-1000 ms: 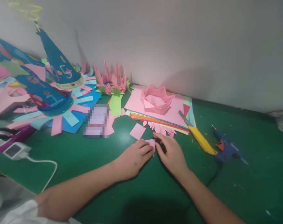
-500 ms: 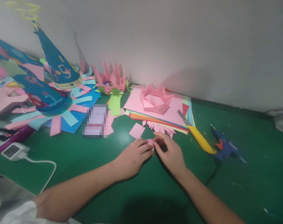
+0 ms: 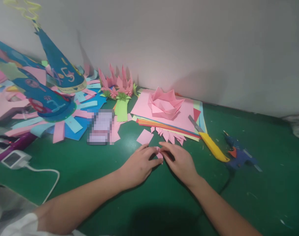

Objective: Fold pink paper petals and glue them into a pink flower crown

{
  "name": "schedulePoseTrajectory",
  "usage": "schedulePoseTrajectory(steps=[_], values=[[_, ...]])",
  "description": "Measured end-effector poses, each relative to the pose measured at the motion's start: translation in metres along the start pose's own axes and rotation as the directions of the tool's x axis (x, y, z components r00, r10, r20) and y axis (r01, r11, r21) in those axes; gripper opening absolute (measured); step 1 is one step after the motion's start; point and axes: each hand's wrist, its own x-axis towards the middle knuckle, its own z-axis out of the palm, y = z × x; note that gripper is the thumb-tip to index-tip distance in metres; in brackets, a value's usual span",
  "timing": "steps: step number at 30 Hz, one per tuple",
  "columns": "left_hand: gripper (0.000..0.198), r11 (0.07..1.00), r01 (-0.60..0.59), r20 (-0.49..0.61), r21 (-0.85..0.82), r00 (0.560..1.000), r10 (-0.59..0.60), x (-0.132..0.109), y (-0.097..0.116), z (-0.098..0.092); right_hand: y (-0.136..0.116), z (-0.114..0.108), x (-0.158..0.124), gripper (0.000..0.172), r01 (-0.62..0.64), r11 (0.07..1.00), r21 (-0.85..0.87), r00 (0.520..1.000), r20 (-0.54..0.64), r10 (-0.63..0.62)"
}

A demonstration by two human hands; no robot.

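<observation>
Between my two hands on the green table lies a small piece of pink paper (image 3: 159, 154), mostly covered by fingers. My left hand (image 3: 137, 165) grips it from the left, fingers bent and pressed around its edge. From the right, my right hand (image 3: 179, 163) pinches the same paper between thumb and fingertips. How the paper is folded is hidden. Just beyond my hands sits a flat pink paper square (image 3: 144, 136), with several cut pink paper pieces (image 3: 171, 136) beside it.
A stack of coloured paper (image 3: 141, 105) bears a pink paper lotus (image 3: 165, 103). Right of it lie a yellow box cutter (image 3: 214, 147), blade out, and a blue glue gun (image 3: 240, 159). Leftward are a blurred-out phone (image 3: 101, 127), a pink paper crown (image 3: 119, 85) and blue cone hats (image 3: 62, 67).
My right fingers have moved slightly left and bent further over the pink paper. A different part of the paper now shows between my hands.
</observation>
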Motion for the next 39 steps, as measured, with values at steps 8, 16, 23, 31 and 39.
schedulePoseTrajectory(steps=[8,16,23,31,39], values=[[0.037,1.0,0.022,0.01,-0.006,1.0,-0.022,0.0,0.001,-0.003,0.004,0.0,0.0,0.03,0.015,1.0,0.011,1.0,0.019,-0.016],[0.037,0.999,0.029,0.004,-0.019,1.0,-0.029,0.0,0.001,-0.004,0.004,-0.002,0.003,0.027,0.02,1.0,0.01,1.0,0.016,-0.02],[0.035,1.0,0.021,0.009,0.009,1.0,-0.021,-0.001,0.0,-0.003,0.006,-0.002,0.002,0.026,0.036,0.999,-0.01,0.998,0.042,-0.036],[0.03,0.998,0.006,-0.018,0.062,1.0,-0.004,-0.001,-0.001,-0.001,0.008,-0.003,-0.001,0.035,0.12,0.99,-0.075,0.992,0.05,-0.116],[0.034,0.999,0.033,-0.006,0.042,0.999,-0.033,0.001,-0.002,-0.006,-0.003,-0.005,0.0,0.025,0.122,0.988,-0.094,0.985,0.131,-0.11]])
